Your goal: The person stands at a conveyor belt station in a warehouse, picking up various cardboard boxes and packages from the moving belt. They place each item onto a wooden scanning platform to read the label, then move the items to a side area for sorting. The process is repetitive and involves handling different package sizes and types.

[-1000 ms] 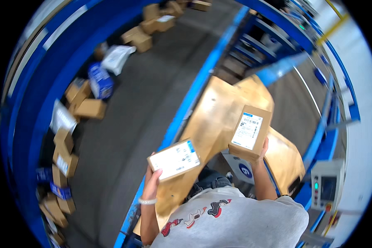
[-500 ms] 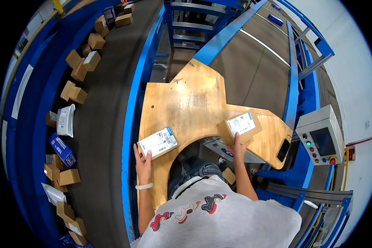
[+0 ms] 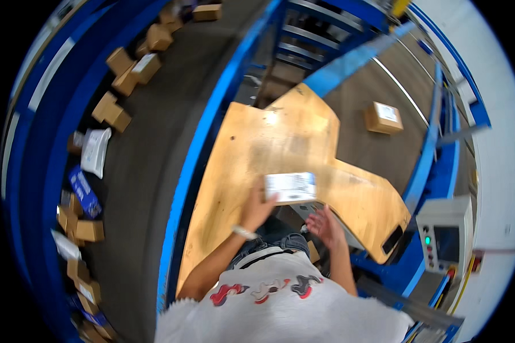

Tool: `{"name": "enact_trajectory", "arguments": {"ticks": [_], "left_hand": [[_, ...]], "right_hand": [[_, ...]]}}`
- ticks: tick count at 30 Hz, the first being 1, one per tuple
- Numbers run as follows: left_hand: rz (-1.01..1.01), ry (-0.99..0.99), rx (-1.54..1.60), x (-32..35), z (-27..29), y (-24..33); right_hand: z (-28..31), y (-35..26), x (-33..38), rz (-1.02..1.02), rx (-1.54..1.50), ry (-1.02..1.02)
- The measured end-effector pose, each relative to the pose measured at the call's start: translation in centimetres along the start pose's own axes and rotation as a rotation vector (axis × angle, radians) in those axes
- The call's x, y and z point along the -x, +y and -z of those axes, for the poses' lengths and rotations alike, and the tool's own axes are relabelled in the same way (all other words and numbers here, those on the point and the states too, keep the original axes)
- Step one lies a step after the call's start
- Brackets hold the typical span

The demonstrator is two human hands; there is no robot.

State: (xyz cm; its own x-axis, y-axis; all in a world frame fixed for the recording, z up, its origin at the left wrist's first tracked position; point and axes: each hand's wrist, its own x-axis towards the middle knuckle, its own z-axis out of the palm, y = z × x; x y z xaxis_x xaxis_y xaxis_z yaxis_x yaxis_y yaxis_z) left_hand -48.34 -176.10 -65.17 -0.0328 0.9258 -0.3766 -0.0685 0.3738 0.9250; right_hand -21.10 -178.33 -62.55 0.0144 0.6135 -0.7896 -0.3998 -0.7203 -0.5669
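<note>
Wooden table [image 3: 280,137], cardboard box [image 3: 383,117] on right conveyor, scattered boxes [image 3: 111,111] on left belt, control panel [image 3: 443,240]

Left hand [image 3: 256,207] grips a small labelled box [image 3: 290,187] over the wooden desk [image 3: 252,143], right hand [image 3: 326,226] open just below it. Another cardboard box [image 3: 383,117] sits on the right belt.

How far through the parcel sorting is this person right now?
Done: one small box already lies on the right belt. In hand: the left hand holds a white-labelled parcel over the wooden table; the right hand is empty and open below it. Left: many boxes and mailers wait on the left belt.
</note>
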Motion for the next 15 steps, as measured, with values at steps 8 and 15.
{"name": "enact_trajectory", "arguments": {"ticks": [8, 15], "left_hand": [[-0.388, -0.263, -0.067, -7.5, -11.4, -4.6], [-0.122, -0.024, 0.387, -6.3, 11.8, -3.2]], "right_hand": [[-0.5, -2.9, -10.2, 0.451, -0.093, 0.085], [4.8, -20.9, -30.3, 0.245, -0.078, 0.582]]}}
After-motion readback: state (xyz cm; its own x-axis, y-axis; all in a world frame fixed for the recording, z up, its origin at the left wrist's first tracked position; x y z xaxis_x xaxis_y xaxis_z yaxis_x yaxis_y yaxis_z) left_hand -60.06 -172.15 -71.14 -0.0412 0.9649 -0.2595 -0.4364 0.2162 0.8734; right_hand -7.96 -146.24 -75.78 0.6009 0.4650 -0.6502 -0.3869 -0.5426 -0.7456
